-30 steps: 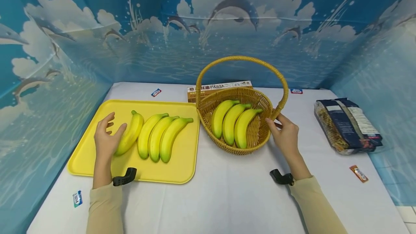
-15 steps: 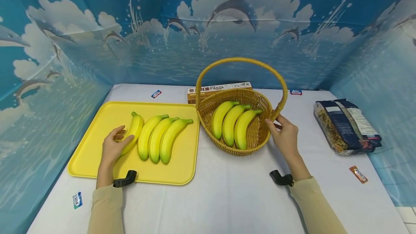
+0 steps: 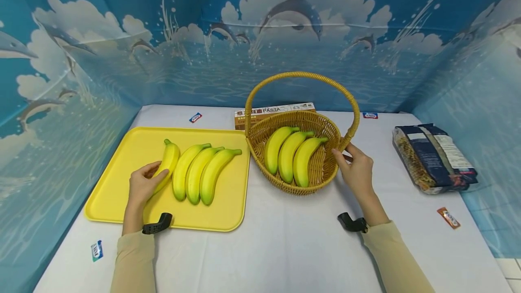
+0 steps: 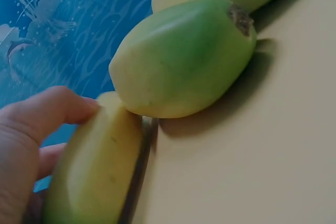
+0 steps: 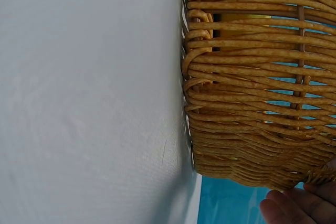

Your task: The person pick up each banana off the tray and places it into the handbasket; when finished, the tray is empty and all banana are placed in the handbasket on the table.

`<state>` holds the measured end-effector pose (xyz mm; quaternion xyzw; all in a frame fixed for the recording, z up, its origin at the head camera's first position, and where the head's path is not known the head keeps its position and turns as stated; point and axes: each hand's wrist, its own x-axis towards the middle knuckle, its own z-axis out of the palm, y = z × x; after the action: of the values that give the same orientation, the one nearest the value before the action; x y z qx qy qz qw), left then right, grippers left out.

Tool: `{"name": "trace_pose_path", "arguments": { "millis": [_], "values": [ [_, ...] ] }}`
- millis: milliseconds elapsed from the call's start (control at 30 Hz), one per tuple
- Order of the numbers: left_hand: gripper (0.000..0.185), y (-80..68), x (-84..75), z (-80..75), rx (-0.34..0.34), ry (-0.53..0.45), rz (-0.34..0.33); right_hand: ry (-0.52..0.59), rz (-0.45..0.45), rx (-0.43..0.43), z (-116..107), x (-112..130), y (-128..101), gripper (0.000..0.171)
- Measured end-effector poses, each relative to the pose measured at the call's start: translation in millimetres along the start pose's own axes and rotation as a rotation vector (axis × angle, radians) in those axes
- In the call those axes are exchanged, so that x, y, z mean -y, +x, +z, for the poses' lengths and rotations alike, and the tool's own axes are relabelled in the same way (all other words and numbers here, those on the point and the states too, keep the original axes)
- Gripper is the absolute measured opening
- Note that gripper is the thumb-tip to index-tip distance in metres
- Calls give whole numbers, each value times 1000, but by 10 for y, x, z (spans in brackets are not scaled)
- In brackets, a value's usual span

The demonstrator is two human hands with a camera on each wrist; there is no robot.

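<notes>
The left hand (image 3: 143,184) is now curling its thumb and fingers round the leftmost yellow-green banana (image 3: 164,165) lying on the flat yellow plastic tray (image 3: 114,180), where a second ago the hand was lying open beside the fruit with its fingers spread; it has slid inward and closed on the lower half of the banana (the left wrist view is showing the thumb (image 4: 50,109) pressing against the peel). Three more yellow-green bananas (image 3: 198,173) are lying just beside it on the tray, unmoved. The right hand (image 3: 357,170) is still holding the rim of the round woven wicker basket (image 3: 321,173) where the handle meets it, fingers curled on the wicker, with three bananas inside (image 3: 290,153) sitting as before.
</notes>
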<state>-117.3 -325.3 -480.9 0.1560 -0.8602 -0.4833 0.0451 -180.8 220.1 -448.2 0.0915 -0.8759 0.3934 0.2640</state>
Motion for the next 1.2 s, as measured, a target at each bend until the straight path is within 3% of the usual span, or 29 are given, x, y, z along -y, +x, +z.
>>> {"name": "trace_pose_path", "arguments": {
  "millis": [100, 233, 467, 800, 1033, 1200],
  "values": [
    [53, -13, -108, 16, -70, -17, -2, -1, -2, 1, -4, -5, 0, 34],
    [49, -53, -376, 34, -163, -60, 25, 0, 4, 6, -8, -4, -2, 34],
    [39, -236, -985, 208, -290, -140, 197, 5, -9, -4, 8, 3, -9, 32],
    [41, -657, -1916, 821, -214, -200, 437, 9, -32, -21, 12, -13, 6, 29],
    [40, -845, -2242, 1535, -114, -104, 673, 3, -42, -23, 10, -28, 18, 30],
    [40, -926, -2425, 2011, -27, 36, 704, 4, -46, -20, 1, -40, 14, 31]
  ]
}}
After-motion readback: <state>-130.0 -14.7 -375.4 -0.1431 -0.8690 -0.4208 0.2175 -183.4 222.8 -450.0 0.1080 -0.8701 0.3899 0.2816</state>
